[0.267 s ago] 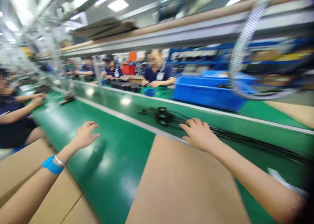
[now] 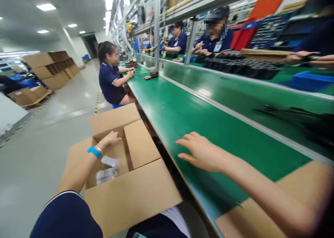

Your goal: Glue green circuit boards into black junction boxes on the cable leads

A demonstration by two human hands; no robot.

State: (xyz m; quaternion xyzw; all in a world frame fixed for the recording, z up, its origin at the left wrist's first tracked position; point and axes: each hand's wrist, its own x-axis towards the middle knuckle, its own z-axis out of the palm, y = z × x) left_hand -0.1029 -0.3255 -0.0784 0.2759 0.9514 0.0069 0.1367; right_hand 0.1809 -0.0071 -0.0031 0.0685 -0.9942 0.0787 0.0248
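My left hand [image 2: 111, 139], with a blue wristband, reaches over the open cardboard box [image 2: 130, 192] beside the bench and rests near its far inner flap; its fingers look loosely curled with nothing visible in them. White wrapped items [image 2: 107, 168] lie inside the box below that hand. My right hand [image 2: 200, 151] hovers flat over the green bench top [image 2: 182, 112], fingers stretched out and empty. A cardboard sheet [image 2: 287, 203] lies under my right forearm.
A seated person [image 2: 113, 76] works at the bench ahead on the left. Across the conveyor other people sit behind rows of black parts [image 2: 240, 66] and a blue bin [image 2: 310, 81]. Black cables [image 2: 294, 118] lie on the belt. Stacked cartons [image 2: 49, 67] stand far left.
The view has swung left. My left hand left the green bench and went down over the open box. My right hand came off the cardboard sheet's far edge and now hovers over the bench.
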